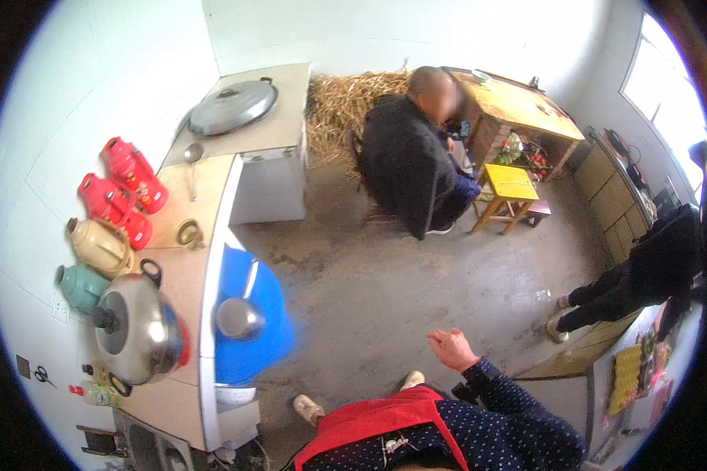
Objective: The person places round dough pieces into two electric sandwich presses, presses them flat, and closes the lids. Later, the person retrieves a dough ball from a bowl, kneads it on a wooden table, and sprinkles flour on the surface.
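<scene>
My right hand [455,348] is held out over the concrete floor [377,329], in front of the red apron [377,415]. Its fingers are loosely bent, and nothing shows in them. My left hand is out of view. To the left stands a blue plastic tub [274,338] with a long-handled metal ladle [240,319] over its top. Along the wall beyond it, a tiled counter [179,268] carries a lidded steel pot [132,329], red thermos flasks [135,173], a beige one [97,247] and a green one [82,287].
A seated person [406,159] bends beside a yellow stool [509,183] and a wooden table [512,100]. Behind them lies straw [342,112]; a large metal lid [235,109] covers the stove [271,182]. Another person [642,277] stands at right, near a yellow egg tray [624,377].
</scene>
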Motion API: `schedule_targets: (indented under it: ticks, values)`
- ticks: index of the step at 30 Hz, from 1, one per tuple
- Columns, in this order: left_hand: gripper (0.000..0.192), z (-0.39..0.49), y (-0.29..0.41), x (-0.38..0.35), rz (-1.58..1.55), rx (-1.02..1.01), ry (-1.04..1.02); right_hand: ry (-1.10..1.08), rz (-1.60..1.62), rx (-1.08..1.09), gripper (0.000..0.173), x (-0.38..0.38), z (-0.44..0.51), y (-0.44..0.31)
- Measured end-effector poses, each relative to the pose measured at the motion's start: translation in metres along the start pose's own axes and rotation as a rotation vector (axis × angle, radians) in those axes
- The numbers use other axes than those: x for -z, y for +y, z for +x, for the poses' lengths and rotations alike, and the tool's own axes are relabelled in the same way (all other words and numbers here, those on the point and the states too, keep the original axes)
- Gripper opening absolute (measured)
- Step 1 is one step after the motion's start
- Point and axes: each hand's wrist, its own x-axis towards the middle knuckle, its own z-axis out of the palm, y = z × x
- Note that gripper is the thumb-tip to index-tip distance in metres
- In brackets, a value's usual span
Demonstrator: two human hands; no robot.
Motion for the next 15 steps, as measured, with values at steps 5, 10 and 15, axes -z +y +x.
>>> schedule_targets:
  ticks: [5,10,15]
  values:
    - [0.026,-0.172,0.089,0.049,-0.092,0.125,-0.13,0.2,0.042,-0.094,0.02,0.076,-0.013,0.12]
    - [0.027,-0.314,0.24,0.039,-0.345,0.127,-0.494,0.359,0.057,-0.157,0.02,0.155,-0.014,0.211]
    - [0.02,-0.485,0.462,0.039,-0.849,-0.228,-1.003,0.558,0.081,-0.217,0.02,0.228,0.013,0.306]
